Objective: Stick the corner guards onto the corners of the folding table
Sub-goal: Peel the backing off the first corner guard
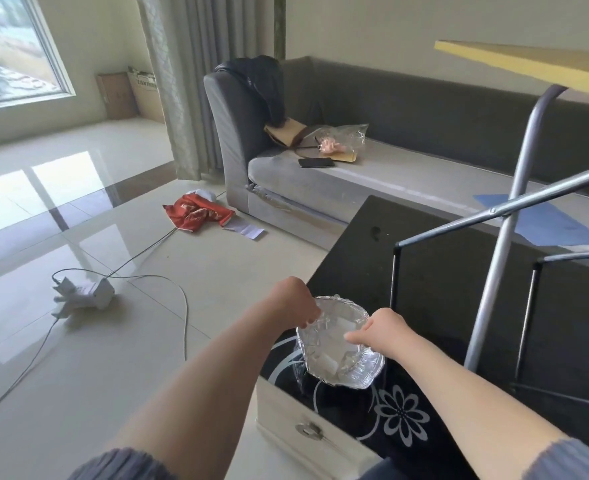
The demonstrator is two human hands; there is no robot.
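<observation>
A clear plastic bag with pale corner guards inside lies on the black glass coffee table. My left hand grips the bag's upper left rim. My right hand pinches its right rim, and the two hold the mouth spread apart. The folding table stands on the coffee table: its yellow top juts in at the upper right, with one sharp corner pointing left, and its grey metal legs cross below it. The guards inside the bag are too blurred to tell apart.
A grey sofa behind carries a phone, a bag and a blue sheet. On the tiled floor lie a red cloth, a white power strip and trailing cables. A drawer with a metal pull faces me.
</observation>
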